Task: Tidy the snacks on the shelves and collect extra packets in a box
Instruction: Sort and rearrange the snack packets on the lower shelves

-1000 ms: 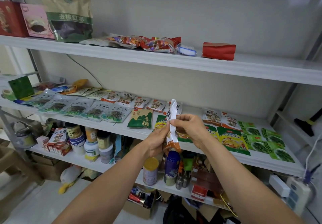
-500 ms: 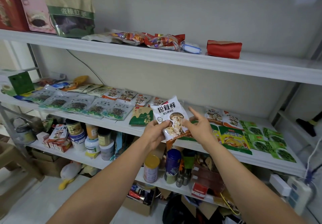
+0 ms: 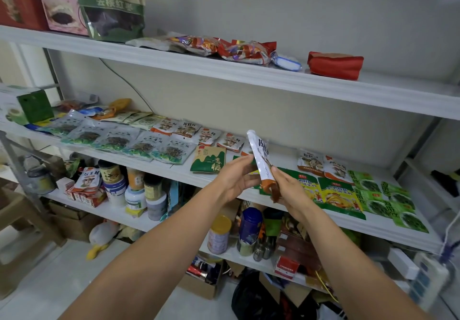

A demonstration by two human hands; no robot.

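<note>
The person holds one mushroom snack packet (image 3: 260, 156) up, edge-on, just in front of the middle shelf (image 3: 159, 168). The right hand (image 3: 290, 191) pinches its lower end with thumb and fingers. The left hand (image 3: 232, 180) has nearly straight fingers that touch the packet's side. I think the job is about half done. At ten o'clock the dark packets (image 3: 124, 143) lie in neat rows, and at three o'clock so do the green packets (image 3: 388, 196). This packet needs a spot, and the top shelf (image 3: 249, 72) at twelve looks messy. A cardboard box (image 3: 199, 288) sits on the floor at six. The shelves are white, against a pale wall.
</note>
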